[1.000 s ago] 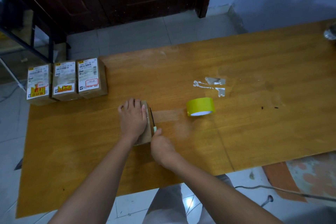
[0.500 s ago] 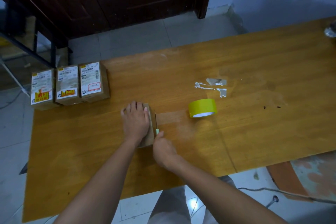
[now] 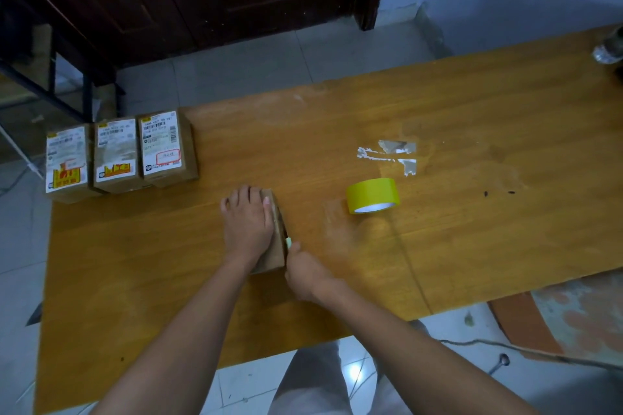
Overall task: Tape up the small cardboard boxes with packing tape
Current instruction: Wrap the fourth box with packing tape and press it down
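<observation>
Your left hand (image 3: 247,224) lies flat, fingers straight, on top of a small cardboard box (image 3: 275,246) at the middle of the wooden table (image 3: 472,246). Your right hand (image 3: 303,269) is curled round a small pale green tool (image 3: 288,241) held against the box's right side; what kind of tool it is cannot be told. A yellow roll of packing tape (image 3: 372,195) stands to the right of the box, apart from it. 3 labelled boxes (image 3: 118,153) sit side by side at the far left corner. Torn tape scraps (image 3: 391,155) stick to the table beyond the roll.
</observation>
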